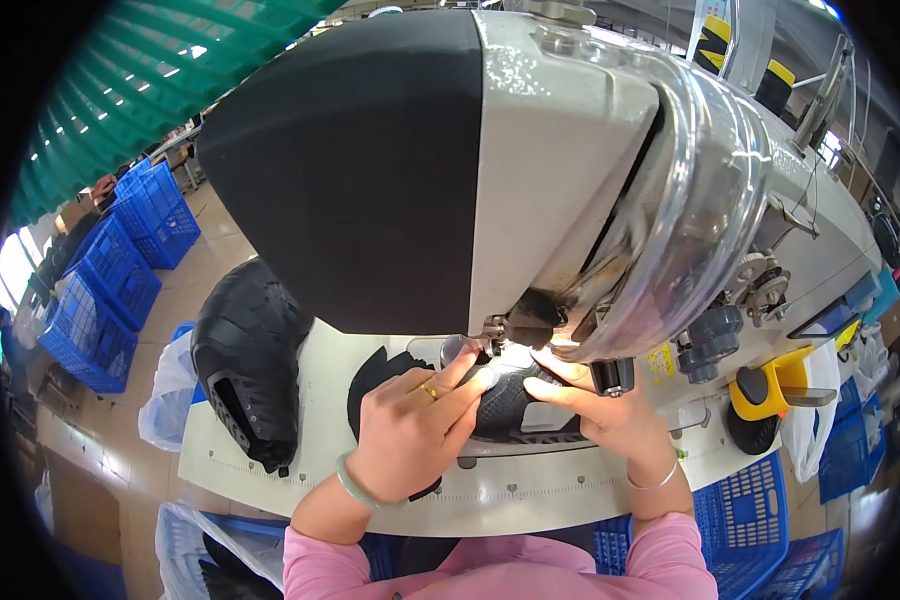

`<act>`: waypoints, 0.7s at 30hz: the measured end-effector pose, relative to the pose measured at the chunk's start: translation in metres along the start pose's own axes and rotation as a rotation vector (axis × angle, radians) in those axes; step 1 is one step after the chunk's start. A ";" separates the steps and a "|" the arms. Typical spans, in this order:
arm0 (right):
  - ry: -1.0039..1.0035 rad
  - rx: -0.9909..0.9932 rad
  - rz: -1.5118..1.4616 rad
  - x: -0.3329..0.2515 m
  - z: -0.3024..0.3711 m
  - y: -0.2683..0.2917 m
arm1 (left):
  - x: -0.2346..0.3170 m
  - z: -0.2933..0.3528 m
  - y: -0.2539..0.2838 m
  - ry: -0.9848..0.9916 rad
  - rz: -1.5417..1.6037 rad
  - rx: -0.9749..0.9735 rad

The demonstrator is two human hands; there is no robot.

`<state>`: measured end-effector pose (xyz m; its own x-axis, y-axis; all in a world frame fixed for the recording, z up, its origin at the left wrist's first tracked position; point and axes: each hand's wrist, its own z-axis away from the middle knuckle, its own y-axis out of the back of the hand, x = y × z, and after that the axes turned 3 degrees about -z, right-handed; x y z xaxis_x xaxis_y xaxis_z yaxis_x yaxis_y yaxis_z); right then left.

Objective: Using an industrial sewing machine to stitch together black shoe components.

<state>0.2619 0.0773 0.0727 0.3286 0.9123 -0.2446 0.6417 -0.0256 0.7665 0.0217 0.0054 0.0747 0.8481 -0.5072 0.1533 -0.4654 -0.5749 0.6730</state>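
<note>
Blue plastic crates on a tiled floor, a green ribbed object at upper left

White light is glaring beneath the sewing machine, between the hands. Reflections are streaking the clear guard. The fisheye lens is curving the bench; blackness is filling the corners.

Blue crates stand on the pale tiled floor.
</note>
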 end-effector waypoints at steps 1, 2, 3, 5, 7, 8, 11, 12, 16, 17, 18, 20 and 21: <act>0.001 0.000 0.000 0.000 0.000 -0.001 | 0.001 0.000 0.001 0.000 -0.001 0.001; 0.035 0.032 0.012 0.001 0.001 -0.003 | 0.002 -0.001 0.002 -0.008 -0.022 0.000; 0.069 0.063 0.024 0.001 0.002 -0.005 | 0.002 -0.001 0.002 -0.015 -0.042 0.000; 0.002 0.064 0.046 -0.003 0.003 -0.008 | 0.002 -0.002 0.002 -0.013 -0.058 -0.008; -0.064 0.067 0.067 -0.005 0.003 -0.010 | 0.002 -0.002 0.003 -0.012 -0.075 -0.016; -0.056 0.094 0.086 -0.003 0.003 -0.011 | 0.002 -0.002 0.002 -0.013 -0.083 -0.011; -0.063 0.125 0.110 0.001 0.007 -0.014 | 0.002 -0.003 0.001 -0.021 -0.100 -0.006; -0.075 0.129 0.110 0.002 0.007 -0.014 | 0.001 -0.003 0.000 -0.026 -0.114 -0.006; -0.011 0.158 0.275 -0.014 -0.002 -0.008 | 0.001 -0.002 -0.003 -0.020 -0.143 0.002; 0.026 0.176 0.323 -0.022 -0.001 -0.009 | 0.000 -0.001 -0.003 -0.025 -0.145 0.005; 0.062 0.192 0.373 -0.030 0.001 -0.010 | -0.001 -0.001 -0.004 -0.030 -0.143 0.011; 0.059 0.145 0.317 -0.036 0.011 -0.028 | -0.002 -0.001 -0.006 -0.023 -0.113 0.047; -0.017 0.131 0.278 -0.042 0.011 -0.034 | -0.003 -0.002 -0.006 -0.022 -0.080 0.077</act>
<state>0.2334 0.0352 0.0508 0.5149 0.8560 -0.0465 0.6090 -0.3270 0.7227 0.0229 0.0118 0.0716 0.8778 -0.4715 0.0848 -0.4155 -0.6612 0.6246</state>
